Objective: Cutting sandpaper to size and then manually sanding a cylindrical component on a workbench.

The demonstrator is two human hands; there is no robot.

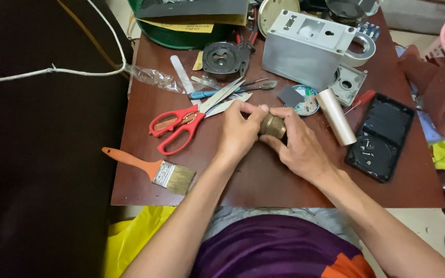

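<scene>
left hand (239, 133) + right hand (295, 144) both clamped on brass round part (273, 126) | part held just above table (263, 180), mid-top | red scissors (181, 123) just left | paintbrush (155, 170) front-left | white tube (336, 116) right

scissors (178, 126): red handles | paintbrush (148, 168): orange handle | table (263, 180): reddish-brown | box (305, 49): grey | basket (181, 33): green

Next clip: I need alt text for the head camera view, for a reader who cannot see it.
Both bare hands, left hand and right hand, grip a small round brass-coloured metal part over a cluttered reddish-brown wooden table. Red-handled scissors and an orange-handled paintbrush lie to the left; a grey metal box and a black plastic casing sit behind and to the right.
</scene>
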